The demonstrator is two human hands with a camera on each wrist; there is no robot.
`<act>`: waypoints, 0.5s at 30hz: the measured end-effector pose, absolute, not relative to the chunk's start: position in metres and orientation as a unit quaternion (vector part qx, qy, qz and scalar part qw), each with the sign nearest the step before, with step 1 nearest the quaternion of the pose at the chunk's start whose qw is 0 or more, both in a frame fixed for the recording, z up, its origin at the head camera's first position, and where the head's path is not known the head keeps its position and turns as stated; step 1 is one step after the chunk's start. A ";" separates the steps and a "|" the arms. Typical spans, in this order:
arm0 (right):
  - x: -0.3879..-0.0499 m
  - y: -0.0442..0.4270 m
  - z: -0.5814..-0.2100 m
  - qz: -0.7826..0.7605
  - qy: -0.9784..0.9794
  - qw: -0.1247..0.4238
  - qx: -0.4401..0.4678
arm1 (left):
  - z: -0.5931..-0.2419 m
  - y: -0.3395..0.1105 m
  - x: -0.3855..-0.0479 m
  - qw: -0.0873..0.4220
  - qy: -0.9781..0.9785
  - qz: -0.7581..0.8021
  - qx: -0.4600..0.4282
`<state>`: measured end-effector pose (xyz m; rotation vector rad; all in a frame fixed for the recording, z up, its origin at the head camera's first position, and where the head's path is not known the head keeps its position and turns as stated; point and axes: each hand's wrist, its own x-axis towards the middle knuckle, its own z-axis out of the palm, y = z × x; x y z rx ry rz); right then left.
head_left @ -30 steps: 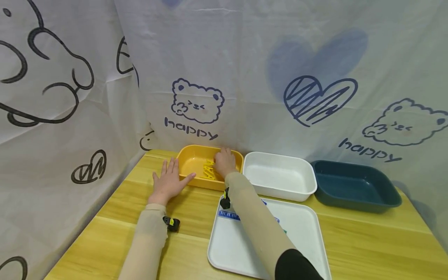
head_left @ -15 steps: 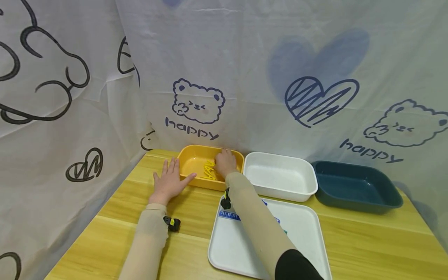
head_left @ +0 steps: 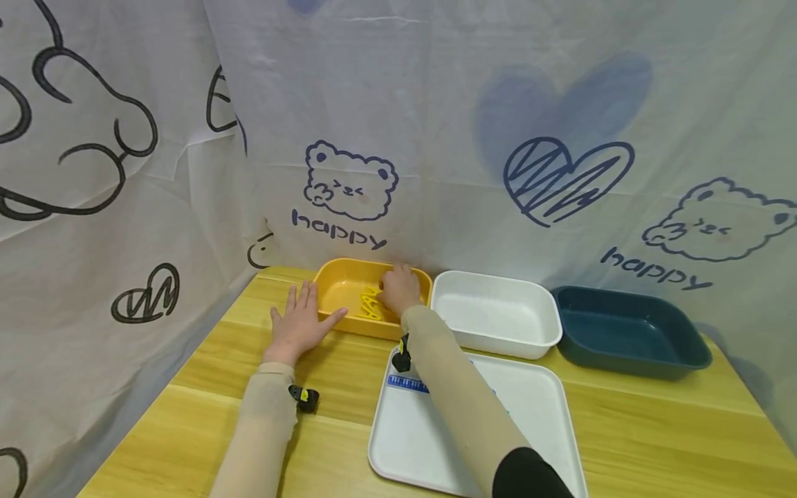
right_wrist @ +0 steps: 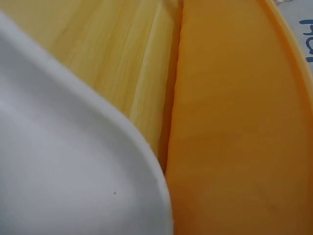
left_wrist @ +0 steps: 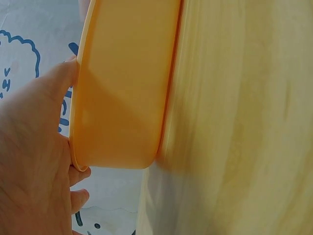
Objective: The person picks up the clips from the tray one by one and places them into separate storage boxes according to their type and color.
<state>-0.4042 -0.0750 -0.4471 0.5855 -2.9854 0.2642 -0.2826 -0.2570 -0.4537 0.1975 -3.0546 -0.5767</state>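
In the head view, my left hand [head_left: 300,326] spreads its straight fingers and thumb at the front left corner of the yellow bin [head_left: 339,278]. The left wrist view has this hand [left_wrist: 34,142] against the rim of the bin [left_wrist: 124,93]. My right hand [head_left: 400,290] reaches down into the right part of the bin with bent fingers. Right beside it on the bin floor lie several small yellow pieces [head_left: 370,306], which look like clothespins. The right fingertips are hidden, so whether they hold a piece does not show. The right wrist view misses that hand.
A white bin [head_left: 498,308] and a dark teal bin [head_left: 629,328] stand in a row to the right. Beneath my right forearm lies a white tray [head_left: 411,436] with a blue ruler-like strip [head_left: 407,382] and partly hidden small pieces. A printed cloth [head_left: 454,138] hangs behind.
My right hand makes only a slight shift inside the bin, and the yellow pieces beside it look slightly rearranged. The left hand stays at the bin's corner.
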 end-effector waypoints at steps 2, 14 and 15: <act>-0.403 -0.075 -0.445 0.091 -0.975 0.048 0.195 | -0.454 -0.258 -0.283 0.014 -0.981 -0.184 0.063; -0.390 -0.073 -0.429 0.104 -0.966 0.085 0.222 | -0.453 -0.258 -0.283 0.011 -0.980 -0.189 0.062; -0.389 -0.073 -0.428 0.100 -0.964 0.092 0.227 | -0.453 -0.258 -0.283 0.011 -0.980 -0.187 0.062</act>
